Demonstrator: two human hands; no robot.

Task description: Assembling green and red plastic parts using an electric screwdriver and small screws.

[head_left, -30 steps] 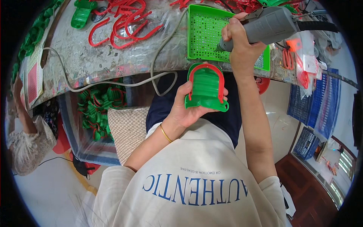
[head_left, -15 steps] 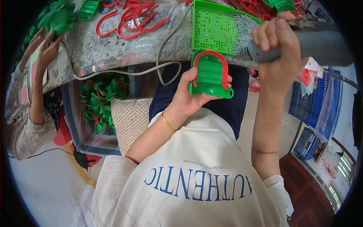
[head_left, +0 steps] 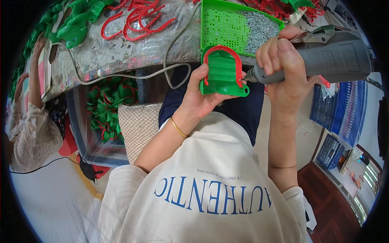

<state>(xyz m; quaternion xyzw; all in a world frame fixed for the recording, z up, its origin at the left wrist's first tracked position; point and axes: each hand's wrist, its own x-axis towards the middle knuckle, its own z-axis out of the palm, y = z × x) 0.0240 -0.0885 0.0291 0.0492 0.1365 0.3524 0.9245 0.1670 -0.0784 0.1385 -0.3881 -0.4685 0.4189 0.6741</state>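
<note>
My left hand (head_left: 198, 91) grips a curved green plastic part (head_left: 222, 69) by its left side and from underneath. A red U-shaped strip (head_left: 238, 60) lies along that part's rim, its bend toward the table. In my right hand (head_left: 288, 67) is a grey electric screwdriver (head_left: 334, 56), held level with its bit pointing left. The bit's tip meets the lower right end of the red strip; whether a screw sits there is too small to tell. Just beyond the green part stands a bright green tray (head_left: 225, 30) with a heap of small silver screws (head_left: 261, 32).
Loose red U-shaped strips (head_left: 139, 20) and green parts (head_left: 73, 30) lie on the plastic-covered table (head_left: 121, 52). A pale cable (head_left: 125, 76) loops over its edge. Below left, a bin (head_left: 87, 150) holds many green-and-red pieces. Another person's arm (head_left: 35, 85) is at far left.
The screwdriver has swung down and left from the tray's edge until its bit reaches the red strip. My left hand has shifted slightly. At far left, the other person's hands have released a green part.
</note>
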